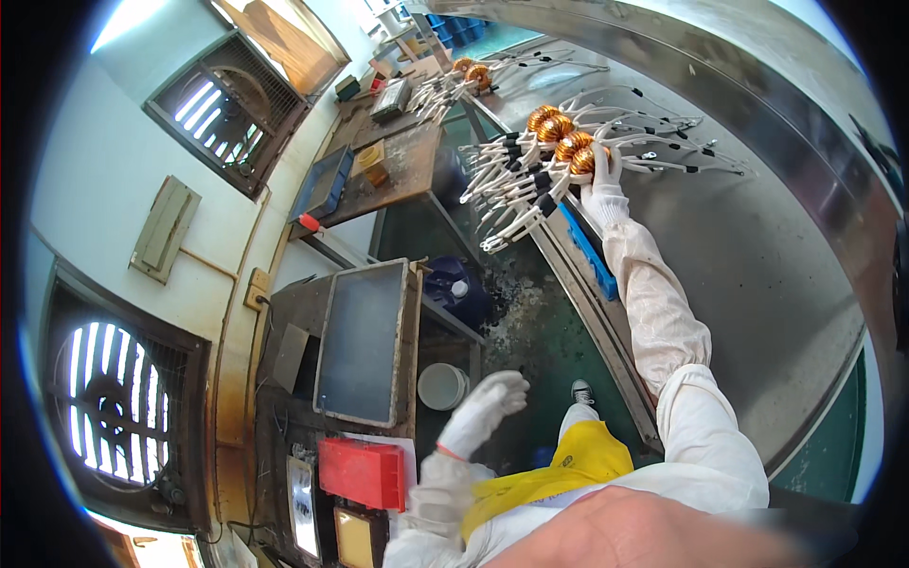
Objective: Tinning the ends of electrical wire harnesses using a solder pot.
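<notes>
Wearing a white glove, my right hand reaches out over the metal table and is closed on the nearest of several copper-wound ring coils. The coils sit in a row, with thick white leads bearing black sleeves on the left side and thinner leads with metal lugs on the right. Part of the gripped coil is hidden behind my fingers. My left hand, also gloved, hangs over the floor beside the workbench. Its fingers are curled in, with nothing visible in them.
A blue plastic strip lies along the metal table's left edge. More coils lie at its far end. To the left, a bench carries a framed grey panel and a red bin. A white bucket and a dark blue drum stand below.
</notes>
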`<state>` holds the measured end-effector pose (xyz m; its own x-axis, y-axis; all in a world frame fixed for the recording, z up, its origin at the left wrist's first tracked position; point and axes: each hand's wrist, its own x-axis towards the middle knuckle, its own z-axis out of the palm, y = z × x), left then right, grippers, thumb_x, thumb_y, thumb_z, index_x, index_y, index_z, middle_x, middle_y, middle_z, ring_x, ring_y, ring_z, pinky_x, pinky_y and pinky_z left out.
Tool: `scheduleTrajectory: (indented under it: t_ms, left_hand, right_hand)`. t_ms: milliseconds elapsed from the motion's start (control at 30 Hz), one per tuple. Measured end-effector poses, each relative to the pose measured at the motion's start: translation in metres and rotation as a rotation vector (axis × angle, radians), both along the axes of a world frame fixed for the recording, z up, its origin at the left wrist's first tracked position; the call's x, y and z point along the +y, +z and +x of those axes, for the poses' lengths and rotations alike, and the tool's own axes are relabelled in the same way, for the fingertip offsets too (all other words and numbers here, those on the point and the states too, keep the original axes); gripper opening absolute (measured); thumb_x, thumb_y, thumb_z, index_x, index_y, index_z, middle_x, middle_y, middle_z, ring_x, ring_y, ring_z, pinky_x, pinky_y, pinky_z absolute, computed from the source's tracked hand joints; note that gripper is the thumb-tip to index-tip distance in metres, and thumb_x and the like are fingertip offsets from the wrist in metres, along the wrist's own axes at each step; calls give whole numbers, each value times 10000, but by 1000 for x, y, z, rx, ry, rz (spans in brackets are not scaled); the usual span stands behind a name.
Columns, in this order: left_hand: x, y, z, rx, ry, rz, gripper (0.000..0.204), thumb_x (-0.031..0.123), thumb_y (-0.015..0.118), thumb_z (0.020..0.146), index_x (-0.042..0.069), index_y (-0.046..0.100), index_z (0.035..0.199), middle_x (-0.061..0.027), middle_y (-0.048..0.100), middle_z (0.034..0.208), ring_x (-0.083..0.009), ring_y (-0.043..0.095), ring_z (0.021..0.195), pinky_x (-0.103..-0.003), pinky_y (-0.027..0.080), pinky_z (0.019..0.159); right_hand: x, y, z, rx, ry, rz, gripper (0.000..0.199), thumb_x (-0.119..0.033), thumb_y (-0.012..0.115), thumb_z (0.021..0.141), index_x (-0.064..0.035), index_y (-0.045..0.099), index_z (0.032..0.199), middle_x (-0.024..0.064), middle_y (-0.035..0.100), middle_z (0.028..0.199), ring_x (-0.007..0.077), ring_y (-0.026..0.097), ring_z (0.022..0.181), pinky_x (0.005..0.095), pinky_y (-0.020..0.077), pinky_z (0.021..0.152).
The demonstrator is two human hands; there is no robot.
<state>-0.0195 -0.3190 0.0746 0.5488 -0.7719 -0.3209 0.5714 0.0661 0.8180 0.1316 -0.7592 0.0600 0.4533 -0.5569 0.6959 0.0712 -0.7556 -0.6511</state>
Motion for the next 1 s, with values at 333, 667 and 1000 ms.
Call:
scheduleTrajectory:
  t_ms: [333,667,1000]
  left_hand:
    - [-192,180,197,-1167,-251,237,396,322,580,948,22,634,1200,-94,650,1172,-159,591,1102,-282,449,971]
    - [-384,175,345,-1504,-231,644,607,582,501,870,112,652,1224,-215,641,1192,-356,603,1128,-418,470,955]
    - [-433,150,369,-1534,-442,979,583,533,516,898,206,525,1380,-176,533,1351,-335,532,1248,-443,438,1028]
  right_hand:
    - [21,31,-18,172,-15,74,837,-98,722,788,-228,273,1482,325,142,1519,535,503,1174,510,501,923]
    - [24,53,-30,245,43,101,801,-9,722,811,-168,313,1481,241,222,1526,387,545,1195,380,520,911]
    - [15,53,-2,214,67,47,825,-28,815,711,-162,359,1385,200,329,1438,403,422,1294,435,437,1018]
